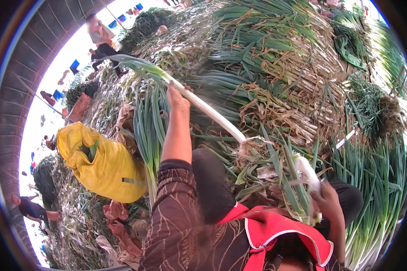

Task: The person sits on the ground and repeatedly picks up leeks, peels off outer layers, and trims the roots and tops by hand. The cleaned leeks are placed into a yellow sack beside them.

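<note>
My left hand (179, 98) is closed around a large green onion (213, 111), where its white shank turns green. The stalk slants across the view, green leaves at the upper left and root tuft (246, 147) at the lower right. My right hand (325, 198), apart from this stalk, grips a whitish strip of leaf sheath (307, 171), blurred by motion. Long green leaves (291, 186) hang beside that hand; whether it holds them too, I cannot tell. Loose leaf trimmings (254, 172) lie between my knees, above my red apron (274, 227).
Untrimmed green onions (291, 91) lie heaped ahead. More bunches stand at the right (376, 189) and by my left arm (151, 125). A full yellow sack (105, 162) sits at the left. Peelings (78, 233) cover the ground. Other people (103, 37) are at the far left.
</note>
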Available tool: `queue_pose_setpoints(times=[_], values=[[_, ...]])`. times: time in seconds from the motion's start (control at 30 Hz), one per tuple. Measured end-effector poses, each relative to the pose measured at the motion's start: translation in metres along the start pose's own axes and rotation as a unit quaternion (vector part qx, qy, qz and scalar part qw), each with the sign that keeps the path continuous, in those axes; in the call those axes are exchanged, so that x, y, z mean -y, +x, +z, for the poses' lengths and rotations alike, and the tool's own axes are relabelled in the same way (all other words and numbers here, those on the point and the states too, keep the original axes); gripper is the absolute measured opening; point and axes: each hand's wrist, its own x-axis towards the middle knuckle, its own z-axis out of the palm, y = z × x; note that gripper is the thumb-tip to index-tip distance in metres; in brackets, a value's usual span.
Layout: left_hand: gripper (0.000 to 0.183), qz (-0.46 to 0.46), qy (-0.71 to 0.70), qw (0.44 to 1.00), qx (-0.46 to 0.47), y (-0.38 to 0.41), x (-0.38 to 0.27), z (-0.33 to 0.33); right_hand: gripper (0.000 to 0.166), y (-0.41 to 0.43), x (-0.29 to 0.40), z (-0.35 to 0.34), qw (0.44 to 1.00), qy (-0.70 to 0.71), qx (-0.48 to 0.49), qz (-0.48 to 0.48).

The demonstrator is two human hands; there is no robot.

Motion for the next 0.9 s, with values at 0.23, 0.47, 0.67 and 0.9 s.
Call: queue_pose_setpoints(times=[0.23, 0.47, 0.67, 0.9], values=[[0.021, -0.036, 0.053, 0.993, 0.103, -0.074, 0.059, -0.011, 0.042, 0.169, 0.155, 0.038, 0.940, -0.140, -0.173, -0.258], [0.030, -0.078, 0.062, 0.993, 0.062, -0.101, 0.097, -0.006, 0.021, 0.200, 0.153, 0.095, 0.934, -0.165, -0.187, -0.257], [0.045, -0.066, 0.108, 0.988, 0.094, -0.105, 0.097, 0.002, 0.017, 0.200, 0.147, 0.103, 0.939, -0.164, -0.183, -0.241], [0.039, 0.034, 0.120, 0.988, 0.087, -0.085, 0.093, -0.005, 0.011, 0.164, 0.138, 0.062, 0.834, 0.542, 0.066, -0.073]])
